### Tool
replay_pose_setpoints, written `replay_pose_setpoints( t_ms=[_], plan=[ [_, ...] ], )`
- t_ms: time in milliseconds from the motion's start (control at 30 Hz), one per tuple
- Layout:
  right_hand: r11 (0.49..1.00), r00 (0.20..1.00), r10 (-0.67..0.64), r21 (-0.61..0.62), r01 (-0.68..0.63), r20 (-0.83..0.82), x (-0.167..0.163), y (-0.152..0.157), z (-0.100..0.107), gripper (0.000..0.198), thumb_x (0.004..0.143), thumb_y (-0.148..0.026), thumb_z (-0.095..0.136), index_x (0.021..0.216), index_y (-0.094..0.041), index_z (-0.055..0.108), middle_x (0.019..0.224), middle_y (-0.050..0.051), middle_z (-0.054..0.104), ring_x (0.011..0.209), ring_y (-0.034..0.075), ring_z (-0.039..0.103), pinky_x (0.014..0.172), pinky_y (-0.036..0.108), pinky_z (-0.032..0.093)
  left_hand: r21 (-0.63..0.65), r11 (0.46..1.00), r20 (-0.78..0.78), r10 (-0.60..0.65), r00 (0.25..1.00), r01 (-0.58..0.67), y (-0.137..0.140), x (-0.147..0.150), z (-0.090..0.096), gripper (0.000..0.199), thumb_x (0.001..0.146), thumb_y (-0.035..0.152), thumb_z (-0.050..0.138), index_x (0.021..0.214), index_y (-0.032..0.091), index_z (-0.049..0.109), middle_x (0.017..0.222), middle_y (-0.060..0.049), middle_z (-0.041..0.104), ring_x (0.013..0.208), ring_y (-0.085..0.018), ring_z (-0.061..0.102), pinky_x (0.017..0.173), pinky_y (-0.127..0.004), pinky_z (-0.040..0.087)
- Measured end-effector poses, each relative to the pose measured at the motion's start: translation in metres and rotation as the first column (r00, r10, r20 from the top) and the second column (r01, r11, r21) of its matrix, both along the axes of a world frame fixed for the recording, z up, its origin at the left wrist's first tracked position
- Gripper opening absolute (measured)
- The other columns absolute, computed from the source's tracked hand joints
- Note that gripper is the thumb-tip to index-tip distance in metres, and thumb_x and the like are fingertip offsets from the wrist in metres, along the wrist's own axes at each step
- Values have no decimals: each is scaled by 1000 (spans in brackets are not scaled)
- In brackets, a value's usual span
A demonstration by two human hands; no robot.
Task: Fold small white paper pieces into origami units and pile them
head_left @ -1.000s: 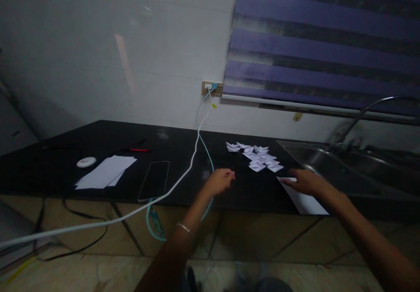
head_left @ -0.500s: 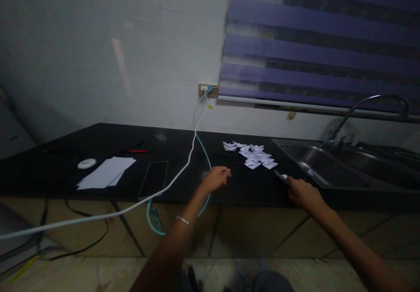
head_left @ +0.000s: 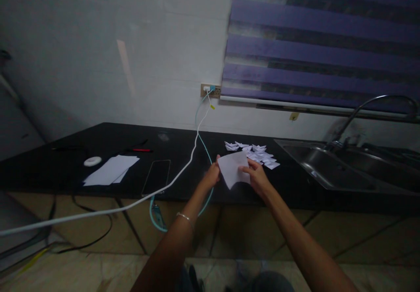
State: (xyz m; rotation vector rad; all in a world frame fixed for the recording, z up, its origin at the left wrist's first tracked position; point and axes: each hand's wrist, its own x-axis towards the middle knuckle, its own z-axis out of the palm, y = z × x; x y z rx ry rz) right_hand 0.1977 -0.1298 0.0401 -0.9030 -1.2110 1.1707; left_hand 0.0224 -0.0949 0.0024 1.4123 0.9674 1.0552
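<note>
1. Saw white sheet (head_left: 232, 167) pinched in grip of right hand (head_left: 257, 176), over dark tabletop (head_left: 292, 184).
2. Found left hand (head_left: 212, 174) at sheet's left edge; could not tell grip.
3. Noted folded paper shapes (head_left: 261, 155) just beyond sheet.
4. Spotted wall outlet (head_left: 217, 92) farther back.

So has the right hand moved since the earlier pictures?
Yes, the right hand has moved left, away from the sink, carrying the paper.

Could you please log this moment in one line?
right hand: holds white sheet; left hand: at its left edge; folded papers: on counter
</note>
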Motion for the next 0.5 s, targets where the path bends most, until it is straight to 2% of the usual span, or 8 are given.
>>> replay_pose_setpoints(
  t_ms=[100, 167, 267, 367, 500],
  plan=[
    [997, 980, 8, -69, -22, -196, -20, 13, -14, 35, 52, -23, 76, 86, -19, 68, 73, -1, 69, 60, 15, 59, 59, 27, 47, 61, 998, 46, -8, 999, 5, -5, -4, 4, 54, 86, 60, 38, 84, 12, 63, 56, -1, 56, 52, -12, 49, 48, -22, 36],
    [997, 969, 2, -75, -22, -246, -24, 17, -19, 35, 53, -23, 76, 86, -20, 68, 74, -1, 69, 60, 15, 60, 61, 27, 48, 66, 997, 81, -45, 996, 40, -9, -6, 8, 54, 86, 59, 39, 89, 11, 64, 61, -3, 60, 60, -14, 54, 55, -24, 41],
    [999, 974, 5, -38, -14, -225, -24, 19, -24, 35, 54, -24, 77, 88, -19, 69, 79, 0, 71, 65, 16, 62, 64, 28, 49, 83, 992, 177, -106, 979, 92, -13, -8, 13, 54, 85, 58, 43, 102, 11, 64, 75, -5, 67, 76, -19, 60, 68, -29, 46],
    [1000, 983, -10, -12, 8, -183, -22, 19, -29, 37, 55, -26, 77, 90, -19, 70, 83, 2, 72, 70, 18, 63, 66, 28, 49, 105, 990, 246, -118, 962, 94, -17, -8, 17, 52, 87, 55, 44, 113, 14, 62, 90, -6, 69, 93, -22, 60, 81, -32, 46],
    [998, 983, -58, -20, 56, -172, -22, 17, -34, 36, 56, -26, 77, 90, -20, 70, 82, 1, 72, 69, 17, 63, 65, 28, 48, 75, 996, 238, -61, 969, 44, -21, -4, 18, 56, 88, 59, 40, 115, 15, 62, 93, -7, 70, 96, -22, 61, 84, -32, 47]
  ],
)
